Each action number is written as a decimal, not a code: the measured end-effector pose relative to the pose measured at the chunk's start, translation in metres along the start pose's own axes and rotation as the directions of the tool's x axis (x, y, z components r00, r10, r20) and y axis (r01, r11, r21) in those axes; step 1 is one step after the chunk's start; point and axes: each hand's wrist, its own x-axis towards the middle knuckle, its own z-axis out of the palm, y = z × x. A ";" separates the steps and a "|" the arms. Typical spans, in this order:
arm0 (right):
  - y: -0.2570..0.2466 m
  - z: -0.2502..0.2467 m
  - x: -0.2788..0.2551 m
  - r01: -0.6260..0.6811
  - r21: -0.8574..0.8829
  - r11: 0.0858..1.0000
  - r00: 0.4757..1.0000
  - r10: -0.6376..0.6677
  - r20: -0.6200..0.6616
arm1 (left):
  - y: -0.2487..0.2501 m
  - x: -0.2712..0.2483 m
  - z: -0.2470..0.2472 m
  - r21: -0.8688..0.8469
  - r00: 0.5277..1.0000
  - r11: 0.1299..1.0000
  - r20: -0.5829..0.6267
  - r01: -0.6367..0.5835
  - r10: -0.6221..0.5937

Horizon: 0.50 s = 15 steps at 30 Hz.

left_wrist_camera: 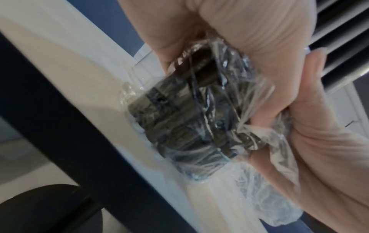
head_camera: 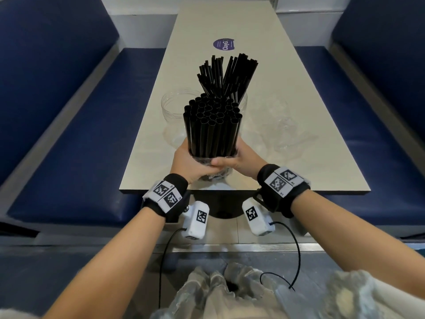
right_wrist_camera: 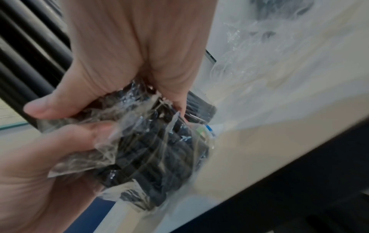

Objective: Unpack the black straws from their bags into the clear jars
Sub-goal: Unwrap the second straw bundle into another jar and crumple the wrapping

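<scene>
Beige table (head_camera: 264, 65), two clear jars (head_camera: 171, 107), crumpled empty bags (head_camera: 282, 132), purple sticker (head_camera: 223, 44)

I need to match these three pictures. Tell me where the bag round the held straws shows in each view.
Head: the bag is low centre, bunched under the straws, between both hands.
Left wrist: centre, crinkled film over the straw ends, on the table.
Right wrist: centre, below the palm.
Shared landmark: the beige table, its dark edge in both wrist views.
</scene>
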 end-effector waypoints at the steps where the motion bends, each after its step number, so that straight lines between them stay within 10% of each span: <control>1: -0.001 -0.001 -0.001 0.005 -0.002 1.000 1.000 -0.005 -0.005 | 0.001 0.000 0.000 -0.016 1.000 1.000 -0.006 -0.009 0.009; 15: -0.024 0.014 -0.002 0.037 0.039 0.999 0.999 -0.036 -0.007 | 0.000 -0.007 -0.020 -0.063 0.997 0.997 -0.066 -0.048 0.044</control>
